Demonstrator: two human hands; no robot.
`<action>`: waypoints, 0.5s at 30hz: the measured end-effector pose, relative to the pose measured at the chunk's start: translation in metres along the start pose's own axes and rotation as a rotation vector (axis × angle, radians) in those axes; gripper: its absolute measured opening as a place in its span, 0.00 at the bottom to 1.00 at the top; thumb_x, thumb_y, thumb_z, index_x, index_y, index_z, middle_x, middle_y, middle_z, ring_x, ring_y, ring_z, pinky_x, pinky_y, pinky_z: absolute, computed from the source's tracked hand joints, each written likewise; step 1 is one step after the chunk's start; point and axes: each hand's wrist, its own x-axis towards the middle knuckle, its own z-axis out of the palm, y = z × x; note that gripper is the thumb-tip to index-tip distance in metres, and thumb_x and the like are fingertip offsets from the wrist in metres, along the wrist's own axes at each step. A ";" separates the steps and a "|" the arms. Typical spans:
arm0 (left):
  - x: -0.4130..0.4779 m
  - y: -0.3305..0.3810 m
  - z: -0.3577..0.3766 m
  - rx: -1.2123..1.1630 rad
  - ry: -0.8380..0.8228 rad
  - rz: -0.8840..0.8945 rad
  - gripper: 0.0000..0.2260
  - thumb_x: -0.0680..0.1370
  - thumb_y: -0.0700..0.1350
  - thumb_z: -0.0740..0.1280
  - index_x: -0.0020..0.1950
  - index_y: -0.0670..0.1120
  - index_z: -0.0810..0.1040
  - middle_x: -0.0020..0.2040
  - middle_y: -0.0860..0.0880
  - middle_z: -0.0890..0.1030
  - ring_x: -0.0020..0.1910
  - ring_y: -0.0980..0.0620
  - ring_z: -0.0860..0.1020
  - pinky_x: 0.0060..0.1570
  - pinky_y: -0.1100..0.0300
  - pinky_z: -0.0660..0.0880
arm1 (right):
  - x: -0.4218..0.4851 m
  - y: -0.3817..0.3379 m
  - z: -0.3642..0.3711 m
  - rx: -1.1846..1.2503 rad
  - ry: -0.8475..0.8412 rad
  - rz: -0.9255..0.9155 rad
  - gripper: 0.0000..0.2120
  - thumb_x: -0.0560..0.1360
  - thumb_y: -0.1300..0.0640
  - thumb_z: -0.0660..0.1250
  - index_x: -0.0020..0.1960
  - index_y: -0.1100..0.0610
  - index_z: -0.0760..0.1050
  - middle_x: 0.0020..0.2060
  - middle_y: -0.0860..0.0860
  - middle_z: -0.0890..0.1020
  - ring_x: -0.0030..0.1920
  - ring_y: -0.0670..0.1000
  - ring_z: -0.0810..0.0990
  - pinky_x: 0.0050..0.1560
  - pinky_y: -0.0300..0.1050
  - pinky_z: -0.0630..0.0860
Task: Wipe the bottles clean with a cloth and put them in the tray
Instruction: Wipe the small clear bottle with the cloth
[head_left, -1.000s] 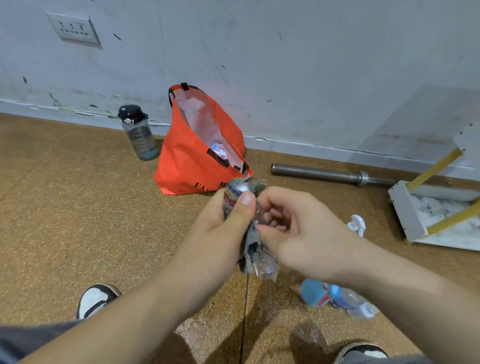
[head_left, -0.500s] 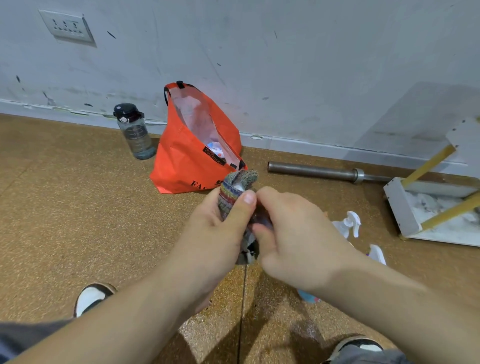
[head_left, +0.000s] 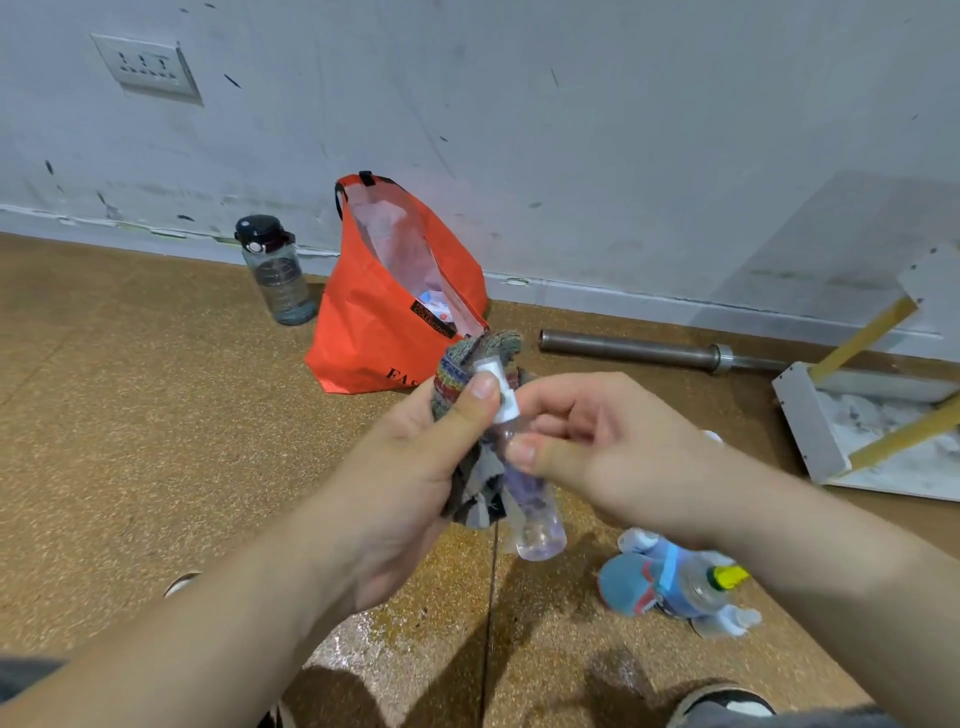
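A small clear bottle with a white cap hangs tilted in front of me, cap up. My left hand grips a grey striped cloth wrapped against the bottle's upper part, thumb pressed by the cap. My right hand pinches the bottle's body with thumb and curled fingers. Other bottles, blue-labelled with one yellow cap, lie on the floor under my right forearm. The white tray with yellow bars stands tilted at the right.
An orange bag stands open against the wall, a dark-capped water bottle to its left. A metal bar lies along the wall base. My shoes show at the bottom edge on the cork floor.
The bottle has slid out of the cloth: its white cap and clear body now show, where half a second ago both hands covered it. The view shifted slightly.
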 end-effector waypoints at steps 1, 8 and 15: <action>-0.001 -0.002 0.003 0.019 0.020 0.025 0.17 0.80 0.53 0.66 0.64 0.45 0.78 0.56 0.41 0.86 0.51 0.44 0.84 0.48 0.50 0.81 | -0.002 0.002 0.007 -0.245 0.090 -0.053 0.02 0.80 0.63 0.69 0.50 0.58 0.77 0.36 0.60 0.80 0.33 0.49 0.77 0.35 0.48 0.75; 0.001 -0.003 0.003 0.104 0.085 0.091 0.15 0.83 0.51 0.65 0.63 0.42 0.78 0.55 0.36 0.85 0.45 0.44 0.83 0.37 0.54 0.79 | 0.000 -0.003 0.002 -0.195 0.094 -0.019 0.03 0.79 0.65 0.70 0.52 0.63 0.77 0.37 0.62 0.77 0.29 0.44 0.76 0.29 0.39 0.75; 0.004 0.010 -0.008 0.226 0.078 0.062 0.19 0.81 0.56 0.65 0.58 0.40 0.78 0.44 0.35 0.84 0.40 0.41 0.81 0.44 0.46 0.74 | -0.004 -0.007 -0.017 0.291 -0.197 0.073 0.11 0.81 0.73 0.59 0.61 0.76 0.72 0.48 0.65 0.79 0.28 0.40 0.80 0.27 0.27 0.72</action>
